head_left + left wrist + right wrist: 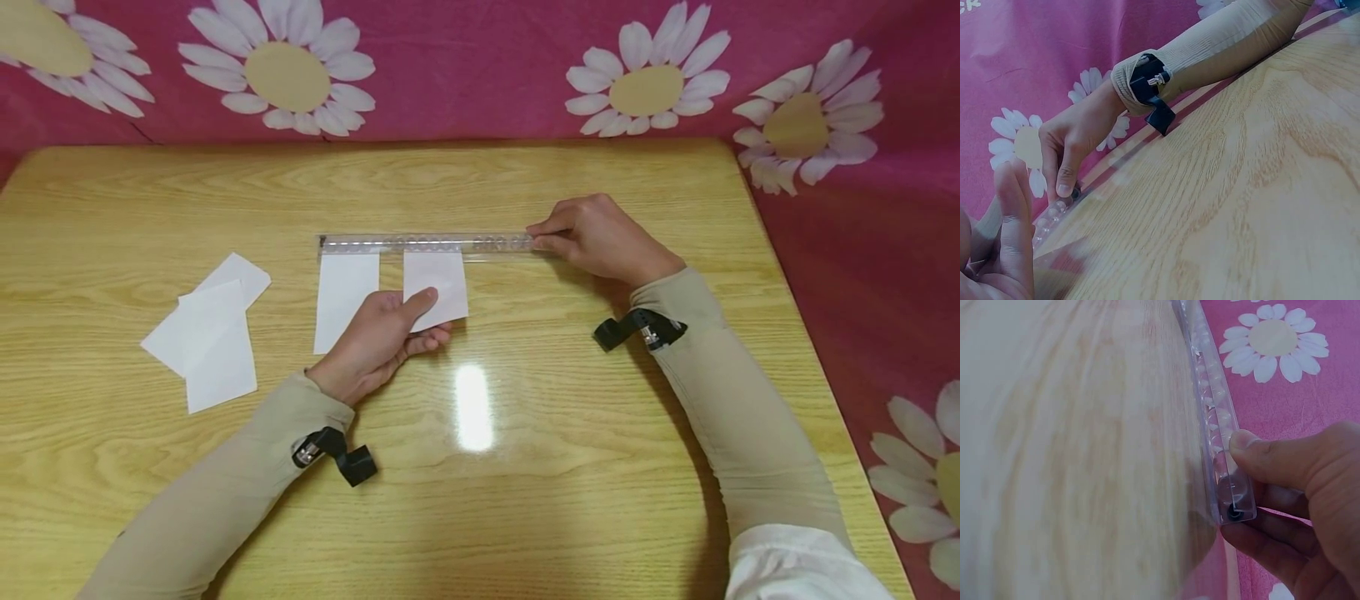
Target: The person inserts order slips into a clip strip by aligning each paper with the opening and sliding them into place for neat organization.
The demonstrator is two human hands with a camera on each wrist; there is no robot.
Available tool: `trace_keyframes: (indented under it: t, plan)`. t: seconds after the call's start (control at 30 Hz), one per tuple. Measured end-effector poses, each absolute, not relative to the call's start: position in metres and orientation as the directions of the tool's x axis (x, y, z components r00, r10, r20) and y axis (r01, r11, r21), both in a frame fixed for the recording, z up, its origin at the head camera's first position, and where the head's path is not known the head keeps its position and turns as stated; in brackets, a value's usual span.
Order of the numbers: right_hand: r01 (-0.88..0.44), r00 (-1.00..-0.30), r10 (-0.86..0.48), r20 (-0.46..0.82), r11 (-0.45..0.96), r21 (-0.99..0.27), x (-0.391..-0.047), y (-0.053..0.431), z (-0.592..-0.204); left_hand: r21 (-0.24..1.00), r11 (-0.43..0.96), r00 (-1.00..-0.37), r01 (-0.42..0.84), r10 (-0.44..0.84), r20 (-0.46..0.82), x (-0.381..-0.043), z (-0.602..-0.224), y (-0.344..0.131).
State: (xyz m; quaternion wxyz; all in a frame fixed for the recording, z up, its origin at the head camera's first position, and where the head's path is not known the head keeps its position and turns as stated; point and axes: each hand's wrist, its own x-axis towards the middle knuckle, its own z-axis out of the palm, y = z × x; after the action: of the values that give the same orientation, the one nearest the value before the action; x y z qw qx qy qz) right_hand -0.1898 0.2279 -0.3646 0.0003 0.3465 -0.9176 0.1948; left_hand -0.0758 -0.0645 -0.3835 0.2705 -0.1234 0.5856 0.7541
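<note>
A long clear plastic strip [435,244] with round shapes along it lies across the far half of the table. My right hand [607,237] pinches its right end between thumb and fingers; in the right wrist view a small dark round piece shows inside that end of the strip [1225,450]. With my left hand [382,337] I grip a white paper piece [442,279], thumb on top and fingers underneath. The top edge of this paper meets the strip. Another white paper piece [345,283] lies to its left, its top edge also at the strip, partly covered by my left hand.
Overlapping white paper pieces [221,350] lie at the left of the wooden table [562,467]. A pink cloth [465,67] with daisies hangs behind the table and along its right side. Black straps with loose ends sit on both sleeved wrists.
</note>
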Motion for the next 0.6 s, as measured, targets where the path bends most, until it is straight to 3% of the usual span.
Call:
trace_keyframes:
  t: [0.6]
  plan:
    - [-0.638, -0.760, -0.635, 0.142, 0.684, -0.355, -0.1898, 0.2276, -0.3642, 0.821, -0.176, -0.829, -0.544, 0.262, -0.493, -0.0758, -0.3856, -0.0710]
